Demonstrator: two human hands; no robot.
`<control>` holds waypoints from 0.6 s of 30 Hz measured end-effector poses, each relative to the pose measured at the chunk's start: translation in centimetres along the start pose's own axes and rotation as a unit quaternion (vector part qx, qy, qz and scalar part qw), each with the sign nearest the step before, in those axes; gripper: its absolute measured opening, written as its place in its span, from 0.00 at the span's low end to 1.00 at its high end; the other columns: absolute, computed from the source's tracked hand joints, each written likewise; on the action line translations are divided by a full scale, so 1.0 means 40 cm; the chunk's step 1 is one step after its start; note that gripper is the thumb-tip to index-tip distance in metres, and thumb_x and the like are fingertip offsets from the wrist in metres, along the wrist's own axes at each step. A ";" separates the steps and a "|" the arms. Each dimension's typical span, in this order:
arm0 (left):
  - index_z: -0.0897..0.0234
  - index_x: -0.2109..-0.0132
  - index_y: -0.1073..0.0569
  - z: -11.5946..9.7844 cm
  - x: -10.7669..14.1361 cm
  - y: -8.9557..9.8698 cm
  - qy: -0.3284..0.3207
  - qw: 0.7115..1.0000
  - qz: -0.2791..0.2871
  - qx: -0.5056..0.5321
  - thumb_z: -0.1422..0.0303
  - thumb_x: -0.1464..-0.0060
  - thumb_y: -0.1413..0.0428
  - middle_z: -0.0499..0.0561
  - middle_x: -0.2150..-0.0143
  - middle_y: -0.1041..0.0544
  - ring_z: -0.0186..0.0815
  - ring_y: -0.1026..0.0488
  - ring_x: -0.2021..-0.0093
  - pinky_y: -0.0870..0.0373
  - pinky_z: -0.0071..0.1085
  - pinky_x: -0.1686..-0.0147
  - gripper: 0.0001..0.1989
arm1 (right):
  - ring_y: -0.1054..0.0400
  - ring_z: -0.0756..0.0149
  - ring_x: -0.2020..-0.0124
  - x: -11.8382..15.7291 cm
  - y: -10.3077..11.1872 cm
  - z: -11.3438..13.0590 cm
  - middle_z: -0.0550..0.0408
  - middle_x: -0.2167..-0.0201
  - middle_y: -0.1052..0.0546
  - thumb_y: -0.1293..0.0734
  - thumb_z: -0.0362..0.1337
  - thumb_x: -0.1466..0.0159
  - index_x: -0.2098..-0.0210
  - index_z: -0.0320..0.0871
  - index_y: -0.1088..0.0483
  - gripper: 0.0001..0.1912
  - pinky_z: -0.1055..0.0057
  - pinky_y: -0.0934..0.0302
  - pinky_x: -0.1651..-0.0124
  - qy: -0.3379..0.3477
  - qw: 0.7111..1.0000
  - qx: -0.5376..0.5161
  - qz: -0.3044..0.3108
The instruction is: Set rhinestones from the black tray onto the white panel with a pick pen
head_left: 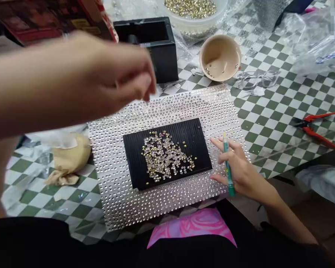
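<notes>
And here's the checkered green-and-white worktop (268, 126), with a big rhinestone sheet (111, 178) glittering in tight rows near its front edge! On that sheet sits a black ridged tray (195, 137), and right in the middle of it, a loose heap of clear and gold rhinestones (164, 156), scattered unevenly across the ridges. Beyond the sheet's far edge, a black box (162, 59) and a beige bowl (203, 56) with a few gold stones inside; a tan cloth bundle (69, 158) on the left, red-handled pliers (315, 128) on the right. The right hand (240, 167) grips a green pen-like pick (228, 167), fingers spread against the sheet beside the tray. The left hand (120, 70) is a blur over the sheet's far left corner, fingers curled; can't tell if it's holding anything!
</notes>
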State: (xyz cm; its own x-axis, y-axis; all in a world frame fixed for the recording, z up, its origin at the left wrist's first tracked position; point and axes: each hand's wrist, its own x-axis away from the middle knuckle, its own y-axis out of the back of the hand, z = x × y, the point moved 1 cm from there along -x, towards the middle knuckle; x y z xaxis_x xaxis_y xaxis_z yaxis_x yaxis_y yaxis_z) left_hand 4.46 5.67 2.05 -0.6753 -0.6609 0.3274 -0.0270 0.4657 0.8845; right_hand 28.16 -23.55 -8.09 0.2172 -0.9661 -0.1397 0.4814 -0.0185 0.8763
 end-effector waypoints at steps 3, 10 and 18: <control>0.61 0.70 0.28 0.028 0.056 -0.065 0.044 0.997 0.065 -0.023 0.54 0.39 0.47 0.46 0.74 0.31 0.33 0.36 0.72 0.26 0.48 0.43 0.17 | 0.38 0.35 0.22 -0.003 -0.033 0.011 0.29 0.30 0.28 0.33 0.48 0.23 0.51 0.45 0.39 0.14 0.42 0.22 0.33 0.015 1.000 0.012 0.000; 0.63 0.36 0.38 0.067 0.290 -0.267 0.136 0.977 -0.018 0.163 0.54 0.29 0.56 0.65 0.37 0.27 0.46 0.24 0.40 0.18 0.43 0.45 0.23 | 0.49 0.36 0.16 -0.012 -0.068 0.006 0.27 0.27 0.31 0.31 0.47 0.25 0.50 0.46 0.39 0.16 0.42 0.25 0.30 0.018 0.999 0.025 -0.015; 0.49 0.24 0.40 0.081 0.424 -0.423 0.144 0.938 -0.071 0.307 0.45 0.28 0.50 0.59 0.29 0.30 0.52 0.27 0.30 0.14 0.50 0.36 0.32 | 0.45 0.41 0.17 -0.026 -0.066 -0.004 0.27 0.25 0.33 0.30 0.43 0.25 0.53 0.48 0.42 0.15 0.42 0.26 0.27 0.013 0.999 -0.027 -0.024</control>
State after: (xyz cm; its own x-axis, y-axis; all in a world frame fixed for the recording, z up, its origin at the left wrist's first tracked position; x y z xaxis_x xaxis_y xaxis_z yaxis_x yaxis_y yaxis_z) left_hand -8.93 -11.52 -8.43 -0.4079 -0.8322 0.3755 -0.5812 0.5539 0.5961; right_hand 26.78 -22.44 -10.34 0.2148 -0.9574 -0.1931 0.5361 -0.0497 0.8427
